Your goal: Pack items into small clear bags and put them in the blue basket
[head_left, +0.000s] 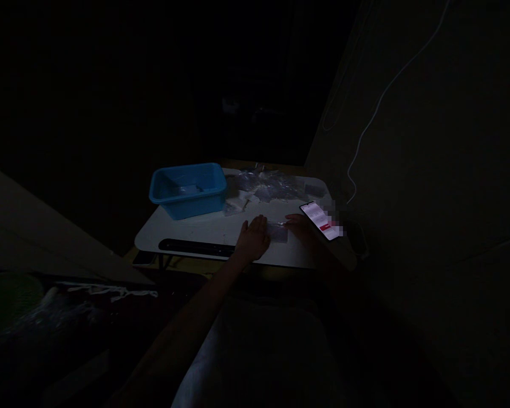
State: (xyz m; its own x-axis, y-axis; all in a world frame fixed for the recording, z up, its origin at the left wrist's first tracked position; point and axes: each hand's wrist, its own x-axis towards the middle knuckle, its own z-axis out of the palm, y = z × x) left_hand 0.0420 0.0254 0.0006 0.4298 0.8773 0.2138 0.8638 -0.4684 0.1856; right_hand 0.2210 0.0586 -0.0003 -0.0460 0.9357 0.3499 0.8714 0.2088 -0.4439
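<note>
A small clear plastic bag (278,233) lies flat on the white table (195,229), between my two hands. At its left edge rests my left hand (254,239), palm down with the fingers stretched out and the thumb apart. My right hand (296,223) is in deep shadow and reaches in from the right. Its fingertips pinch the upper right corner of the bag, as far as the dim light shows. Just right of that hand a lit phone (317,216) stands out brightly; part of its screen is blurred.
A blue plastic basin (191,204) stands on the table's left side, with something pale inside. Behind my hands lies a heap of clear plastic bags (267,184), with a whitish packet (237,202) beside the basin. A white cable (378,105) hangs along the right wall.
</note>
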